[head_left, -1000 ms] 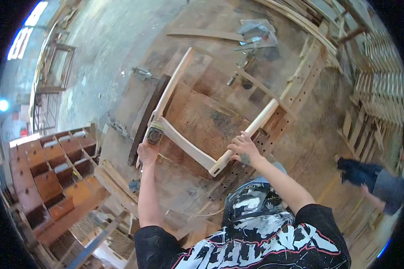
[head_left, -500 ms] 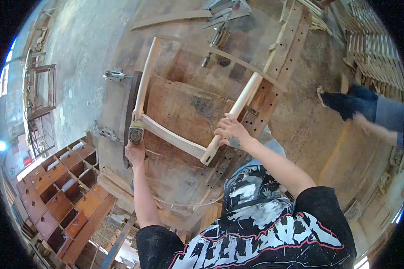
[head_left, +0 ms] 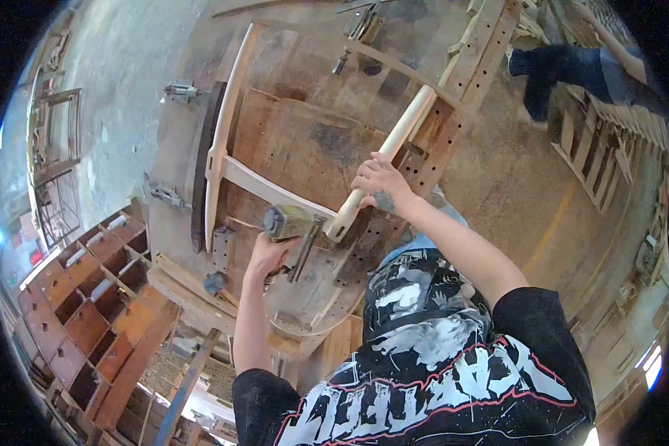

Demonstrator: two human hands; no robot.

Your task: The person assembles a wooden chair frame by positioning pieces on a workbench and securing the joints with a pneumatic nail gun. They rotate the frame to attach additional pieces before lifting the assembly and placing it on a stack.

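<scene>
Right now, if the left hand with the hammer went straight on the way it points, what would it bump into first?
Probably the pale curved crossbar, just past the hammer that the left hand grips. Depth is hard to judge here, so the hand might pass above it instead.

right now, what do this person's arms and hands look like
Both arms are bare below short black sleeves. No gloves on the left hand or right hand; a dark tattoo marks the back of the right one. The shirt print is white and red.

Woodworking shop — worn workbench (head_left: 290, 149), stacked chair frames (head_left: 609, 149).
</scene>
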